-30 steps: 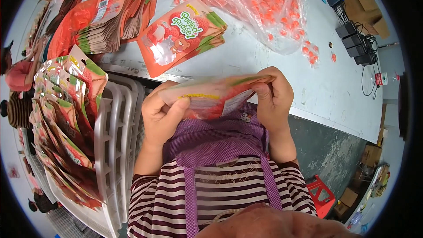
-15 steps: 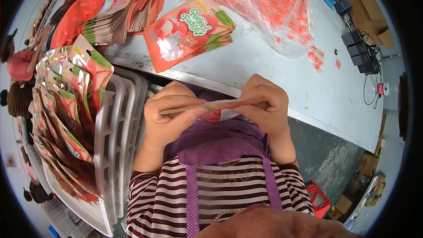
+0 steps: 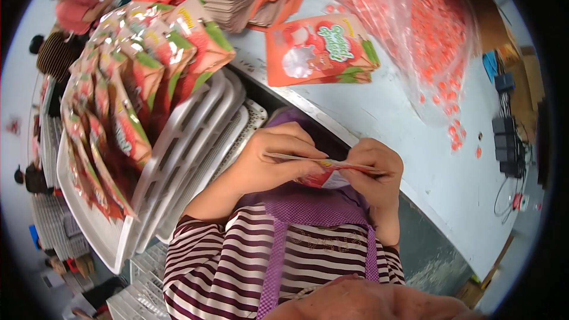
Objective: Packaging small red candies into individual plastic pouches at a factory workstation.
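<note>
Both my hands pinch the edge of one red candy pouch (image 3: 326,179) in front of my purple apron. My left hand (image 3: 277,160) is closed on its left end, thumb below and fingers above. At the other end my right hand (image 3: 377,173) grips it between thumb and bent fingers. The pouch's edge faces up, and most of its front is hidden. Beyond the hands, a small pile of flat red and green pouches (image 3: 317,53) lies on the white table (image 3: 409,142).
At left, filled pouches (image 3: 127,95) stand in a white plastic tray (image 3: 98,231) on a stack of trays. A thick stack of pouches (image 3: 228,3) sits at the back. A clear bag of wrapped red candies (image 3: 435,41) spills at right, near black power adapters (image 3: 507,142). People work at far left.
My view has turned left, so the table and its things appear farther right and more of the trays shows. Both hands keep hold of the pouch.
</note>
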Demonstrator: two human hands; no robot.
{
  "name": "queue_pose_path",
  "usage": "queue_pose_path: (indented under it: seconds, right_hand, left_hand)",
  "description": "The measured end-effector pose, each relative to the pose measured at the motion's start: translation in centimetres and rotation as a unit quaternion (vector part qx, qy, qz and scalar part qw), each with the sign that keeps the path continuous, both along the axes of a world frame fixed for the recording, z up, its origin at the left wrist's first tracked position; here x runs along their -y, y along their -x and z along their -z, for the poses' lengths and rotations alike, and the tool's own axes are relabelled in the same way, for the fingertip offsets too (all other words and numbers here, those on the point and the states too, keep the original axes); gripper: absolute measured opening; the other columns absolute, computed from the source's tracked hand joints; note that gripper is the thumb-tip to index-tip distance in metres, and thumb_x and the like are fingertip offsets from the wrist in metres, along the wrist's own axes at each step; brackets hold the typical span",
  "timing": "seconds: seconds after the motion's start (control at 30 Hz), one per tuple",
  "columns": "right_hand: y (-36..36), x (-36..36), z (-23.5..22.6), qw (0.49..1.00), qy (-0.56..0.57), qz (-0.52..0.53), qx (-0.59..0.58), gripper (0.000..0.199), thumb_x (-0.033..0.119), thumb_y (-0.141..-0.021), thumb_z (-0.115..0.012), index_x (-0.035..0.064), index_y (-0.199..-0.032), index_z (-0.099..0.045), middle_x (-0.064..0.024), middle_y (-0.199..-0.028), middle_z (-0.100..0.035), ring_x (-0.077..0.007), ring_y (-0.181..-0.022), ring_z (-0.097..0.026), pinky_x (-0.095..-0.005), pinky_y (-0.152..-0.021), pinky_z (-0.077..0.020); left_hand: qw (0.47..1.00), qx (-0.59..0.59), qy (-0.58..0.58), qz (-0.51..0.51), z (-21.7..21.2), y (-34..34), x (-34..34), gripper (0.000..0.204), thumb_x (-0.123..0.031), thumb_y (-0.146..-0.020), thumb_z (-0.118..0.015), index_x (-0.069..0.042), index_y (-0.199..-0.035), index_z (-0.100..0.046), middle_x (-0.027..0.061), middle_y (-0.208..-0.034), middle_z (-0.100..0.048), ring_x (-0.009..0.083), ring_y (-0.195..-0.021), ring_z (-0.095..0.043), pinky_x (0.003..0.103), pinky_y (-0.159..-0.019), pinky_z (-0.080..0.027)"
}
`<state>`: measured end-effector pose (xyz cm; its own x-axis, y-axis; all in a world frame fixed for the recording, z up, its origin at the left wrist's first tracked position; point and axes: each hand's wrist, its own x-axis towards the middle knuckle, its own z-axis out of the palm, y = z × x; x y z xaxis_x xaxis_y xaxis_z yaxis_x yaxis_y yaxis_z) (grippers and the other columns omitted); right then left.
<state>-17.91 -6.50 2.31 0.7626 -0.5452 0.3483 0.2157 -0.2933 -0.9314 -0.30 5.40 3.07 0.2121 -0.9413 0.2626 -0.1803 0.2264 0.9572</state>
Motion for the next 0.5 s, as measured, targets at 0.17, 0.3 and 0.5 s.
queue_pose_path:
  seconds: [0.17, 0.3, 0.5]
  right_hand:
    - [-0.4, -1.3, -0.1, 1.000, -0.014, 0.026, -0.010, 0.017, -0.006, -0.062, -0.071, 0.0014, -0.075, -0.062, -0.0067, -0.068, -0.058, -0.0143, -0.059, -0.052, -0.0240, -0.052, -0.0385]
    - [-0.2, -1.3, 0.0, 0.999, -0.022, -0.009, 0.027, 0.015, -0.006, -0.063, -0.068, -0.0005, -0.076, -0.061, -0.0086, -0.069, -0.058, -0.0173, -0.063, -0.053, -0.0263, -0.055, -0.0398]
    - [-0.7, -2.7, -0.7, 0.996, 0.017, 0.018, 0.087, 0.009, -0.004, -0.066, -0.061, -0.0053, -0.073, -0.057, -0.0110, -0.070, -0.057, -0.0208, -0.064, -0.051, -0.0298, -0.058, -0.0406]
  left_hand:
    - [0.998, 0.016, 0.054, -0.018, 0.3, -0.1, -1.4, 0.015, -0.001, -0.066, -0.075, 0.001, -0.080, -0.069, 0.0090, -0.072, -0.061, 0.0189, -0.068, -0.058, 0.029, -0.059, -0.045]
    - [0.998, 0.017, 0.049, -0.041, -0.5, -1.0, -2.8, 0.013, -0.003, -0.068, -0.074, 0.002, -0.080, -0.069, 0.0096, -0.073, -0.062, 0.0185, -0.067, -0.058, 0.028, -0.059, -0.045]
    - [0.999, -0.040, -0.005, -0.032, -1.2, -1.6, -5.4, 0.016, -0.007, -0.073, -0.073, 0.001, -0.085, -0.069, 0.0099, -0.080, -0.063, 0.0186, -0.075, -0.059, 0.028, -0.065, -0.046]
